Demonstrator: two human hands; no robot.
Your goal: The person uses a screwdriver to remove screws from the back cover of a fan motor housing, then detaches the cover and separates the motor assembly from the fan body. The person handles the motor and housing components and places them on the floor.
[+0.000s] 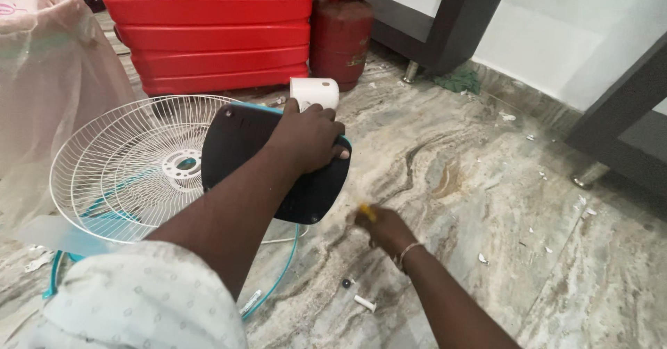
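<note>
Left hand [309,137] grips the black fan base [278,168] edge; right hand [381,227] pinches something yellow [367,213] above open floor [486,182].

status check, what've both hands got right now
Left hand gripping the black fan base, tipped up off the floor. Right hand low at the floor, closed on a small yellow object, blurred. White fan grille lies behind.

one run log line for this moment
left hand: grips black fan base | right hand: closed on small yellow item, low over marble floor | nearby: white fan grille, small white cylinder
</note>
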